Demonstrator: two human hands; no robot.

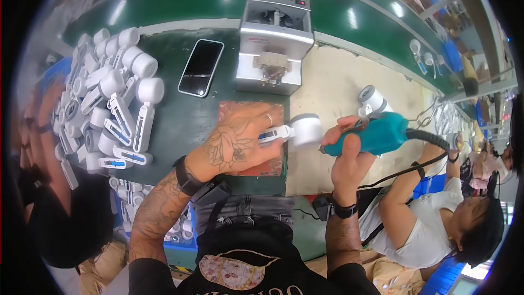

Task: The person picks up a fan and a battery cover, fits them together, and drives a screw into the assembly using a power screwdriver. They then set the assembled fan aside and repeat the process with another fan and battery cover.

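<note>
My left hand (236,141), tattooed and wearing a ring, is closed around the slim handle of a white round-headed device (307,130). The device lies sideways, its drum-shaped head pointing right, over a worn reddish mat (228,110). In my right hand (349,166) is a teal electric screwdriver (379,134) with a black cord. Its tip points left and stays a little apart from the device's head, to the right of it. My left fingers partly hide the handle.
A pile of similar white devices (112,90) covers the left side. A phone (201,68) and a grey metal screw feeder (275,43) stand behind the mat. Another white device (372,99) lies beyond the screwdriver. A co-worker (420,218) sits at the right; another person's arm is at the left.
</note>
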